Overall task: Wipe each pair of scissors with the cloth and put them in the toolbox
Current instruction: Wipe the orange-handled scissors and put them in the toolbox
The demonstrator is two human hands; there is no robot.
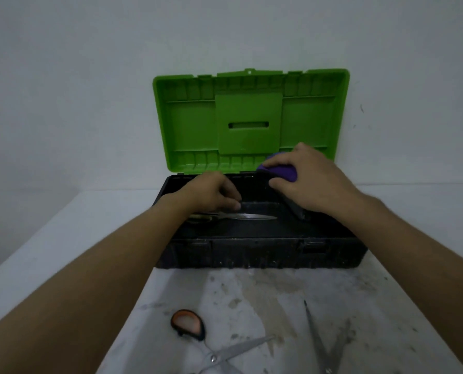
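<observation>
Head view: the toolbox (260, 252) sits at 12 o'clock on the desk (265, 298), lid upright against the wall. Inside, the left hand (211, 193), fingers curled, rests over one pair of scissors (246, 217). The right hand (308, 176) grips the purple cloth (281, 171) above the right end. Two more scissors lie on the desk's near edge: orange-handled (214, 344) at 6, plain (320, 344) at 5. No writing is readable.

One scissors (241, 216) lies in the toolbox (260, 252); two scissors (214, 344) (322, 344) lie before it on the table (49, 238).
</observation>
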